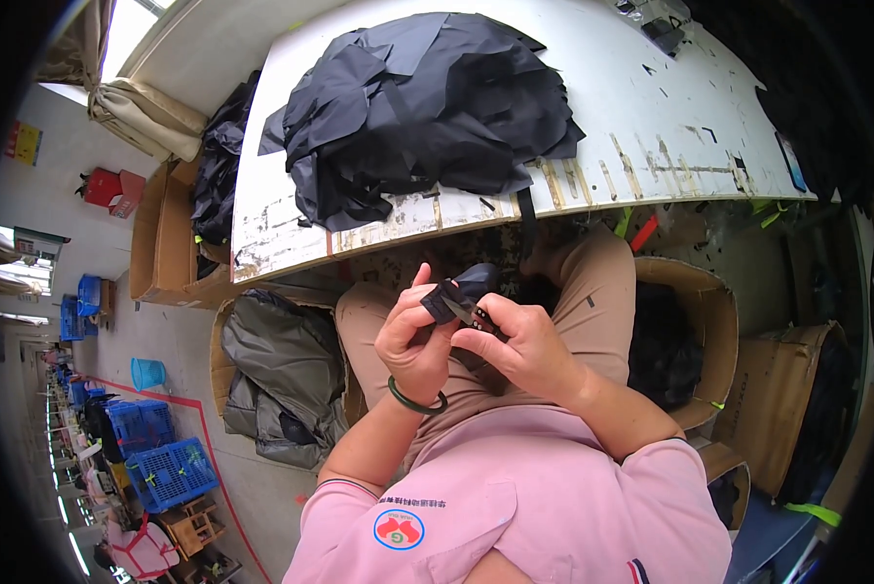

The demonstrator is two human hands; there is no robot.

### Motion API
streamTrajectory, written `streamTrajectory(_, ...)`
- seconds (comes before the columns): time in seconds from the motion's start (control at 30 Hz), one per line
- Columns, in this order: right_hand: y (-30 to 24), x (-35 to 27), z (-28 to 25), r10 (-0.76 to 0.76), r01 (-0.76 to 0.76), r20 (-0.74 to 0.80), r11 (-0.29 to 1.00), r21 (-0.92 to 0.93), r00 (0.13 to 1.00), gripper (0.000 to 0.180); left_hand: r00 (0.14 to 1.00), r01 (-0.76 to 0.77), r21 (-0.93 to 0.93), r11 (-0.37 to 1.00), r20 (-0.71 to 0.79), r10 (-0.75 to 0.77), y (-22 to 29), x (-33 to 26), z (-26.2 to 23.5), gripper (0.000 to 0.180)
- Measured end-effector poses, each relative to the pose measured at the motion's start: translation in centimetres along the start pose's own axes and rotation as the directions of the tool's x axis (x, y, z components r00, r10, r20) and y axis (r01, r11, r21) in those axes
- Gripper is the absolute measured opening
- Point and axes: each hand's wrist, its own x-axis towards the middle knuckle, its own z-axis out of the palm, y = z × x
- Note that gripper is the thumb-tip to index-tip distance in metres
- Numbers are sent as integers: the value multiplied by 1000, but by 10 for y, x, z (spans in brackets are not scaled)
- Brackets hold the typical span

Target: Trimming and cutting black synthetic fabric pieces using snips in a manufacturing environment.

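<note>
My left hand (pixel 412 331) is raised over my lap, its thumb and fingers closed on a small black fabric piece (pixel 443 303). A dark green bangle circles that wrist. From the right, my right hand (pixel 524 348) meets it, fingers curled round small thread snips (pixel 467 314) with a short metal blade and dark handles. The blade lies against or just beside the fabric; whether it touches, I cannot tell. Beyond both hands, a large heap of black fabric pieces (pixel 427 112) covers part of the white table (pixel 641 88).
Left of my knees, a cardboard box holds grey-green fabric (pixel 283 365). An open cardboard box (pixel 717 341) with black material stands at my right. Another box (pixel 159 234) sits by the table's left end. Blue crates (pixel 172 472) are farther left. The table's worn front edge runs above my knees.
</note>
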Motion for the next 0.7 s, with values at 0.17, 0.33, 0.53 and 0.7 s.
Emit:
streamTrajectory(0.17, 2, -1, 1, -20, 20, -13, 1000, -6, 1000, 36, 1000, 4, 3, 1000, 6, -4, -2, -2, -1, 14)
streamTrajectory(0.33, -1, -1, 2, -37, 36, -18, 999, -33, 999, 37, 997, -66, 40, 997, 53, 64, -2, -2, -1, 15)
streamTrajectory(0.53, 5, -3, 2, -27, 25, -38, 998, -52, 999, 36, 995, -77, 44, 996, 59, 74, -3, -3, -2, 14)
streamTrajectory(0.7, 2, -4, -3, 1, -2, -27, 999, -40, 1000, 35, 995, -69, 32, 997, 76, 66, -3, -2, -3, 15)
